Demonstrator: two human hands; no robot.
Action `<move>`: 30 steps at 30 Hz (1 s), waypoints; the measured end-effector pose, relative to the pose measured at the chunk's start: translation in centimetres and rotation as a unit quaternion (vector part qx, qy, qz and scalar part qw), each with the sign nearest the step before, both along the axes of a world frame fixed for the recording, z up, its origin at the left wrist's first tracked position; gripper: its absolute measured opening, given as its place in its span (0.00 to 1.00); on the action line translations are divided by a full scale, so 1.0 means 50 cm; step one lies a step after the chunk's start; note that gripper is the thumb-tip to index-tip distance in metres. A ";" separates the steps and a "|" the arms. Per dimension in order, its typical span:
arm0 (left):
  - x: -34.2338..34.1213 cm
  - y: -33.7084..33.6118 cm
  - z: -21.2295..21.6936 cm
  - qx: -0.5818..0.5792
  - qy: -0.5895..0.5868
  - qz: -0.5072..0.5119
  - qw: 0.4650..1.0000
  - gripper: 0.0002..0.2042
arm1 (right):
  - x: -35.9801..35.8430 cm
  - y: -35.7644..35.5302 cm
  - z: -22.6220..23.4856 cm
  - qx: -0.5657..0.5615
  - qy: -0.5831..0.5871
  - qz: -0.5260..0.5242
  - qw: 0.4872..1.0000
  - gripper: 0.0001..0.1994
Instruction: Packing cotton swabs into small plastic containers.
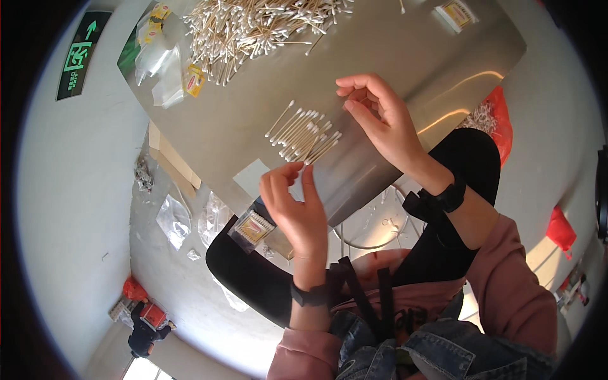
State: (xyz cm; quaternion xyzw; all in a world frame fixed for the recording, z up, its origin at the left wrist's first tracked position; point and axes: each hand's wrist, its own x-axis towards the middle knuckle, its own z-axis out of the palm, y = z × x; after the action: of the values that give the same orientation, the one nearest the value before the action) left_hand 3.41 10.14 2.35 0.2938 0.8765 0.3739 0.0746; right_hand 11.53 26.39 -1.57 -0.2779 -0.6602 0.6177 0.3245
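Note:
A small group of cotton swabs [303, 136] lies roughly side by side on the metal table, a few crossing the others. At their near end is my left hand [294, 202], thumb and forefinger tips almost meeting around the end of one swab. To the right of the group, my right hand [383, 120] hovers with fingers curved and thumb apart, holding nothing that I can see. A large heap of loose cotton swabs [253, 31] covers the far part of the table.
Clear bags with yellow labels [166, 76] lie at the table's far left. One pack [456, 16] sits at far right; another pack of swabs [253, 227] is beside my left wrist. A red bag [500, 123] of swabs stands right. Another person [147, 326] is at lower left.

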 end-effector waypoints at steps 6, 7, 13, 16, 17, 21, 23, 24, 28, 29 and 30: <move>-0.060 0.012 -0.035 -0.026 0.042 -0.110 0.993 0.04 | -0.018 -0.011 -0.004 0.036 -0.008 0.005 0.999 0.14; -0.064 0.012 -0.035 -0.026 0.041 -0.110 0.993 0.04 | -0.020 -0.011 -0.005 0.036 -0.009 0.006 0.999 0.14; -0.068 0.011 -0.026 -0.019 0.102 -0.123 0.987 0.05 | -0.023 -0.011 -0.005 0.013 -0.005 0.009 1.000 0.13; -0.025 0.003 -0.012 -0.083 0.123 -0.188 0.971 0.06 | -0.008 -0.002 -0.012 0.000 -0.007 0.002 1.000 0.13; -0.013 0.001 -0.009 -0.084 0.123 -0.204 0.968 0.06 | -0.013 -0.003 -0.007 -0.001 -0.002 0.005 1.000 0.14; -0.001 0.020 -0.037 -0.053 0.120 -0.183 0.974 0.05 | -0.022 -0.007 -0.006 0.020 0.003 0.006 1.000 0.14; -0.011 0.033 -0.038 -0.056 0.102 -0.135 0.984 0.10 | -0.024 -0.006 -0.011 0.027 0.012 -0.006 1.000 0.13; -0.012 0.041 -0.043 -0.054 0.100 -0.136 0.984 0.10 | -0.024 -0.005 -0.014 0.033 0.021 -0.017 0.999 0.13; -0.011 0.065 -0.066 -0.035 0.185 -0.108 0.976 0.26 | -0.034 -0.009 -0.019 0.007 0.040 -0.040 0.998 0.11; -0.007 0.066 -0.071 -0.115 0.203 -0.141 0.962 0.34 | -0.038 -0.012 -0.020 0.000 0.048 -0.042 0.998 0.11; -0.006 0.066 -0.075 -0.194 0.219 -0.171 0.941 0.43 | -0.040 -0.014 -0.021 -0.008 0.056 -0.043 0.997 0.10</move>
State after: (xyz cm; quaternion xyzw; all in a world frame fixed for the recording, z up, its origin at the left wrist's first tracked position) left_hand 3.10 13.45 -1.39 0.4941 0.8631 0.1050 -0.0005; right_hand 9.51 25.71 -2.61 -0.2738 -0.6238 0.6226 0.3851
